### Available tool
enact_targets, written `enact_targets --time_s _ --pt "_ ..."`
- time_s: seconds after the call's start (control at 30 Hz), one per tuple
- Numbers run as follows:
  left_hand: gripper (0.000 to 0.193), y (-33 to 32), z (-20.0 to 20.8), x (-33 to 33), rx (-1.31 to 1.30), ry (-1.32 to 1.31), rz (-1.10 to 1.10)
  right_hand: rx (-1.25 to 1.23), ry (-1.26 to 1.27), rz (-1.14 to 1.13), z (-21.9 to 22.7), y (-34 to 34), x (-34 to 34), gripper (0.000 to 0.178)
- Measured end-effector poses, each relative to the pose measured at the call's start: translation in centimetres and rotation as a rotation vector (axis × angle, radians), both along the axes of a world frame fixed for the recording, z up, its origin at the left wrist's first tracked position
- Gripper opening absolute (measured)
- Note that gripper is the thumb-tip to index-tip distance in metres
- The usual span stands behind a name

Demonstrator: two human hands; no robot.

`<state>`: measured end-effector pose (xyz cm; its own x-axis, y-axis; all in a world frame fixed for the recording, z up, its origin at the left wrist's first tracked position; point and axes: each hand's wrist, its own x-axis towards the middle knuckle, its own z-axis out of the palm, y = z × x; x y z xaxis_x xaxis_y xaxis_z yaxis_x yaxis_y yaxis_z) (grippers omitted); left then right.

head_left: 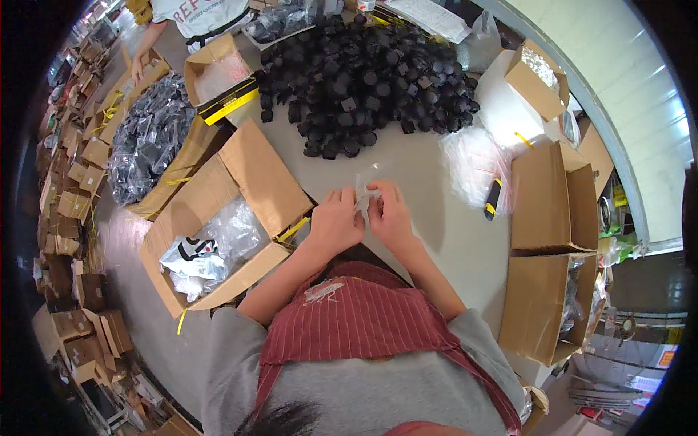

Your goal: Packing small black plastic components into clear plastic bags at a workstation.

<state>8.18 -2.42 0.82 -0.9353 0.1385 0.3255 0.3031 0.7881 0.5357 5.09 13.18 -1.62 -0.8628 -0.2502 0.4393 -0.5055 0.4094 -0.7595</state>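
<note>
A small clear plastic bag (369, 174) is pinched between my two hands above the grey tabletop (425, 229). My left hand (337, 220) has its fingers curled in on the bag's left side. On the other side my right hand (392, 216) grips it between thumb and bent forefinger. Whether anything is inside the bag, I cannot tell. Beyond my hands lies a big heap of small black parts (371, 80), some round and some square. To the right rest a loose stack of clear plastic bags (465, 156) and a yellow and black utility knife (494, 199).
An open carton (265, 178) with crumpled plastic stands at my left. Behind it is a large carton of wrapped dark items (153, 134) and a smaller box (218, 76). Cartons (542, 196) line the right side. At the far left, another person's hand (137, 69) reaches over boxes.
</note>
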Motion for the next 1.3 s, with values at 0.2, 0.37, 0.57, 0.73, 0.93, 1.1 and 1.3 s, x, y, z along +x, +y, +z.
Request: enact_targets --time_s 0.2,0.37,0.57,0.73,0.93,1.1,1.3 --pt "0.020 -6.8 -0.2 -2.1 0.210 -0.214 0.314 0.022 -0.256 0.041 1.0 -2.0 -4.9 0.043" --pt "0.015 -12.6 -2.0 -3.2 -0.037 -0.037 0.480 -0.026 -0.344 0.263 -1.8 -5.6 -10.5 0.052" --pt "0.011 -15.5 -3.4 -3.1 -0.091 -0.169 0.518 0.565 0.044 0.046 -7.5 -3.7 -12.0 0.050" --pt "0.014 -12.6 -3.7 -4.0 -0.159 -0.128 0.409 0.721 -0.187 -0.010 -8.0 3.0 -8.9 0.045" --pt "0.009 -5.1 -3.5 -7.6 -0.332 0.176 0.214 0.691 -0.182 -0.175 -6.7 9.4 -4.5 0.040" --pt "0.022 3.1 -6.0 -9.0 -0.526 0.098 0.014 0.463 -0.935 -0.218 -4.1 11.0 -3.0 0.028" --pt "0.038 8.3 -10.1 -7.9 -0.586 -0.074 -0.194 -0.076 -0.262 -0.240 -4.6 13.2 -0.2 0.022"
